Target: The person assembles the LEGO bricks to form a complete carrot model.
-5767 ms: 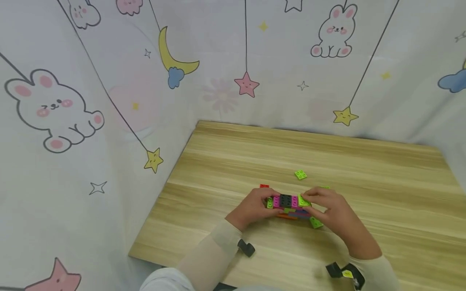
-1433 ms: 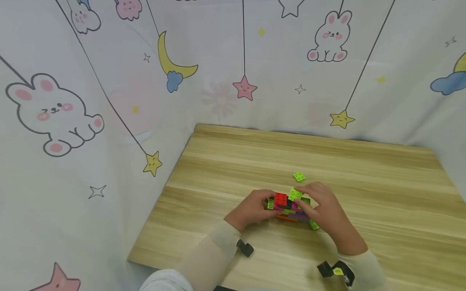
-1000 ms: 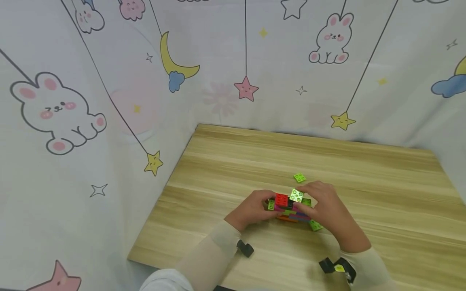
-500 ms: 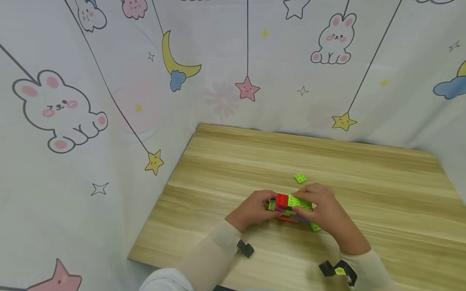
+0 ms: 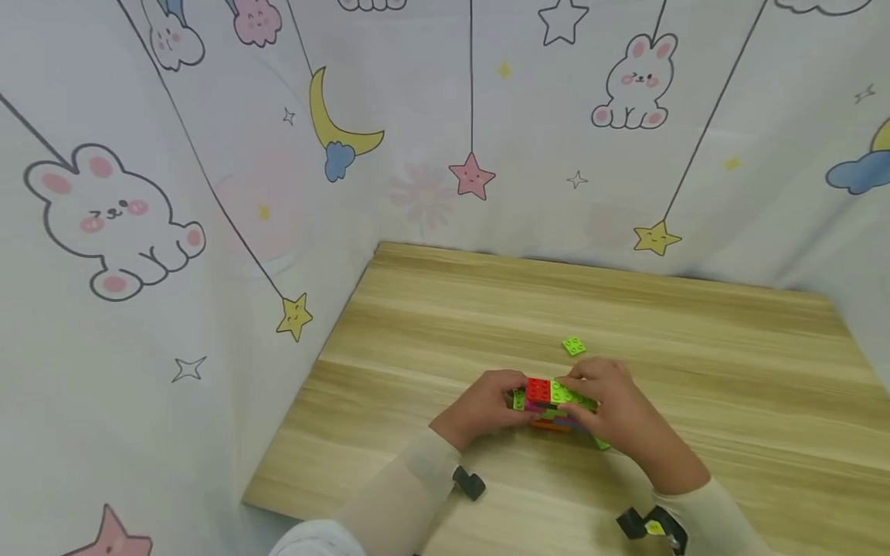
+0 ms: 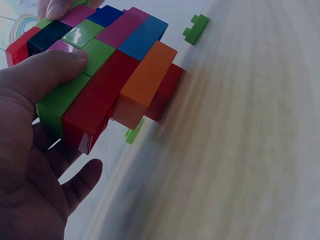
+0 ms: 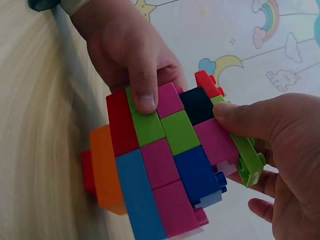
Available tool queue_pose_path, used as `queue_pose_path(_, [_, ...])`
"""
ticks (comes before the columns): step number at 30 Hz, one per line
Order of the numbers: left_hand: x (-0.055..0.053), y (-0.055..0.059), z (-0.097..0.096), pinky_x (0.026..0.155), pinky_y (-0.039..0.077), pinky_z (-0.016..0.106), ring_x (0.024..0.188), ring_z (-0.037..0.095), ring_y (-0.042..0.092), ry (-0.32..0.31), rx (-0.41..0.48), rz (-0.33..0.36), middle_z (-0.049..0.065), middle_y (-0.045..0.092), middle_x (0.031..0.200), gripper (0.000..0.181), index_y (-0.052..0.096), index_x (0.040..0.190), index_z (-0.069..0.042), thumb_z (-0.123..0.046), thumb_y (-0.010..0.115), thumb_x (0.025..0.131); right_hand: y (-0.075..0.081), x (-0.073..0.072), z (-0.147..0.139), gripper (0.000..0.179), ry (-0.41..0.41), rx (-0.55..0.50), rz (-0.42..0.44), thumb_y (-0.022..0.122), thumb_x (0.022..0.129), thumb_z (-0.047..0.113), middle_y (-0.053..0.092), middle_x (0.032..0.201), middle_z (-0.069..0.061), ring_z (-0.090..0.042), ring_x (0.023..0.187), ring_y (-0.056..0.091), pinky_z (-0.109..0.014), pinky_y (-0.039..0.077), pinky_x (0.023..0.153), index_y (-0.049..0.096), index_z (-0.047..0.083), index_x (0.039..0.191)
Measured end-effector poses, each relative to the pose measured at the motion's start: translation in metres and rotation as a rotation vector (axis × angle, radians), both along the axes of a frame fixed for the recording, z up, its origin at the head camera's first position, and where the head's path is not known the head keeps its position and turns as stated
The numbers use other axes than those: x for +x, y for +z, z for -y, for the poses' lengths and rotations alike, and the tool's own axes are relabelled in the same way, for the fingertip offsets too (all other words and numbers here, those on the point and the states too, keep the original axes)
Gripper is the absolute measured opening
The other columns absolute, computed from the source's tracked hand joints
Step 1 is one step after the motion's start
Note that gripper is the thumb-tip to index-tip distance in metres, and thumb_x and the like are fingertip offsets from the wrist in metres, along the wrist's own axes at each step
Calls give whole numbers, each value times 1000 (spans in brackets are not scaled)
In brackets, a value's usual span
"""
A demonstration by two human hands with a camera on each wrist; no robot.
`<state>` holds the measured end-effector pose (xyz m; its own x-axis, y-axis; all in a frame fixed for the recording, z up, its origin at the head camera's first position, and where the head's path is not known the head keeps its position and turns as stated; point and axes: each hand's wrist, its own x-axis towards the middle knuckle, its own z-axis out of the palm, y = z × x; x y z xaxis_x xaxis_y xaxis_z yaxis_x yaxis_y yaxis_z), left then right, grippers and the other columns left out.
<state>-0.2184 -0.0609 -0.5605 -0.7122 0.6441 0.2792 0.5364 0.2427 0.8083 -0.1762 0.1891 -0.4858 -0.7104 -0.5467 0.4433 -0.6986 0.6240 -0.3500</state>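
Observation:
My left hand grips the left end of a multicoloured toy-brick build, thumb on its front face in the left wrist view. Stepped rows of red, orange, blue, pink, lime green and black bricks form it. A red brick sits on top near the left end. Beside it is a lime green brick, which my right hand pinches at the top of the build. Another green brick shows along the top edge under the right fingers. The build's far side is hidden.
On the wooden table a loose lime green brick lies behind the hands. More green shows by the build's front right. A white cartoon-printed curtain borders the table behind and on the left.
Earlier, the build's top had no red brick, and my right hand held a lime brick at its right end. Later the red brick sits on top; the right hand has lowered a lime brick beside it.

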Motion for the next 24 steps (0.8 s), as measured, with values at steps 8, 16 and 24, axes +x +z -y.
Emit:
queue_pose_path(8, [1,0,1,85,53,18,92,1,61,24,-28,-9,-8,73,106,29,75,113,-15,-14,86,86,-6,3,-6,54,-60,-29,137,88,83,27,71,119,-2,-27,112,64,-59,44,95,73,7,130])
queue_pose_path(16, [1,-2,1,87,53,19,97,1,62,42,-42,23,-9,73,110,31,74,115,-17,-17,86,87,-50,26,-49,61,-309,-124,353,83,89,34,65,123,-11,-36,113,61,-62,49,92,62,5,139])
queue_pose_path(24, [3,-1,-2,84,54,20,96,3,62,36,-22,46,-8,73,112,31,74,116,-16,-17,85,87,-81,38,-52,44,-397,5,280,89,81,19,70,102,-7,-26,91,64,-51,53,80,73,1,118])
